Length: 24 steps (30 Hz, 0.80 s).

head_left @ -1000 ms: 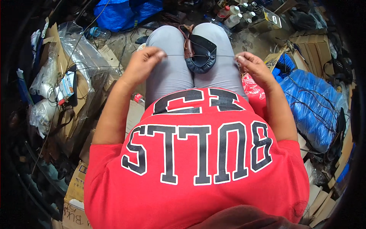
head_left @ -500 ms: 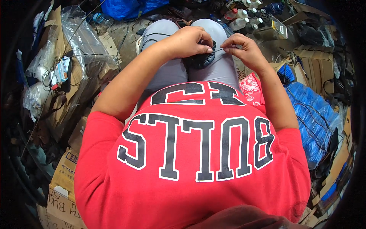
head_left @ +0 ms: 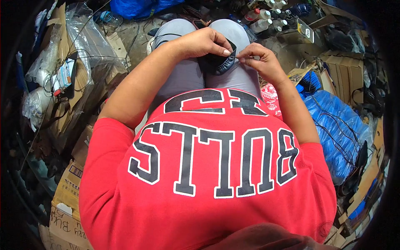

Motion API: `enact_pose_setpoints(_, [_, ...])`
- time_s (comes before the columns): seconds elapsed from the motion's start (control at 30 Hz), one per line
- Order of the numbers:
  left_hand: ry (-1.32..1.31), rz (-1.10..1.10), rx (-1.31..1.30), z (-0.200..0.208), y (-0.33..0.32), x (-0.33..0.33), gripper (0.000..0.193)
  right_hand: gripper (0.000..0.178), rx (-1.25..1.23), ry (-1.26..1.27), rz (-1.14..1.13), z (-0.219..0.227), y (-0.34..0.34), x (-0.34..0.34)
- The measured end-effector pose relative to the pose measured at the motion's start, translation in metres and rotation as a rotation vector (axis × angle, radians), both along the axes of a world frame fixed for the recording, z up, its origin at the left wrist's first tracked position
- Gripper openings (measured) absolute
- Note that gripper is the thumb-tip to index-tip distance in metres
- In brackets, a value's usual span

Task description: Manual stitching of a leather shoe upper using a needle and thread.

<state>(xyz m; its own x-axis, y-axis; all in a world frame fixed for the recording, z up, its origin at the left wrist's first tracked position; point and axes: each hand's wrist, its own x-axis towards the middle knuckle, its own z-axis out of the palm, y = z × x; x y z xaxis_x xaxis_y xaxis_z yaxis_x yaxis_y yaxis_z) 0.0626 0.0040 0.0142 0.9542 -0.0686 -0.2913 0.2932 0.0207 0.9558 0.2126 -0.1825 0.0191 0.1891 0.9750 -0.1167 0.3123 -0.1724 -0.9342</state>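
Note:
A black piece that looks like a shoe upper (head_left: 217, 64), with a row of gathered stitches along its curved edge, rests on my grey-trousered thighs between the knees. My left hand (head_left: 211, 43) grips its far edge, thumb on top and fingers curled under. Close beside its right edge, my right hand (head_left: 261, 59) is closed in a pinch, thumb against forefinger. Between those fingertips is a thin dark cord (head_left: 236, 56) that runs to the stitched edge. Part of the black piece's far side is hidden by my left hand.
Several capped bottles (head_left: 261, 25) stand beyond my right knee. Blue plastic wrapping (head_left: 333, 133) lies on the right, near cardboard (head_left: 346, 79). Clear plastic sheeting (head_left: 93, 43) and a yellow-brown carton (head_left: 66, 187) are on the left. A blue bag (head_left: 143, 6) sits at the far side.
My right hand has come left and slightly down toward the black piece, so the stretch of cord between them is shorter. My left hand keeps its grip, almost unmoved.

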Motion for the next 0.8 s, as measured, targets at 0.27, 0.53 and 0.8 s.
enact_pose_setpoints(0.27, [-0.001, -0.072, -0.139, -0.006, 0.004, -0.004, 0.029, 0.019, 0.039, -0.126, -0.087, 0.016, -0.011, -0.022])
enact_pose_setpoints(0.53, [0.009, -0.165, -0.002, -0.006, 0.004, -0.001, 0.03, 0.022, -0.059, -0.666, 0.154, 0.053, 0.002, -0.029])
enact_pose_setpoints(0.8, [-0.11, -0.247, 0.193, 0.0, 0.008, 0.002, 0.027, 0.015, -0.133, -0.738, 0.386, 0.06, 0.029, -0.023])
